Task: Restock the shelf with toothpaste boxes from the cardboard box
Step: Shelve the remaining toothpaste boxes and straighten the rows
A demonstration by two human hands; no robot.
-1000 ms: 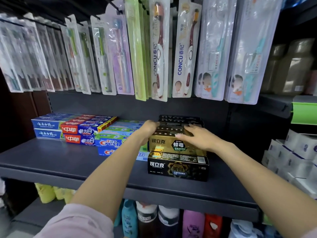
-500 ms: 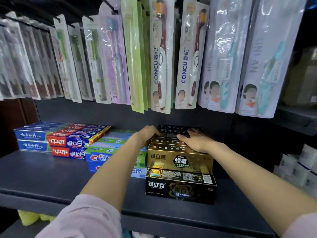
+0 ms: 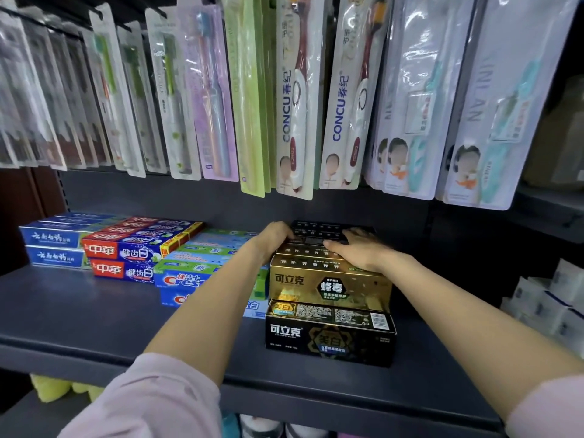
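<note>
Both arms reach forward over the dark shelf [image 3: 94, 314]. The left hand [image 3: 274, 237] curls round the far-left corner of the gold toothpaste boxes [image 3: 328, 279], fingers bent against the black boxes behind [image 3: 328, 230]; the right hand [image 3: 360, 249] lies on the gold stack's top, fingers bent over it — grip unclear. Beneath, nearer, sits a black box [image 3: 330, 336] marked 可立克. Left: Crest boxes [image 3: 189, 276] and red 中華 boxes [image 3: 126, 251]. Above hang CONCU toothbrushes [image 3: 297, 99]

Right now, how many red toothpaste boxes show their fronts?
2 stacked on the shelf: upper red box on the lower red box, between blue boxes and Crest boxes. More red tops run behind; some may be hidden.
</note>
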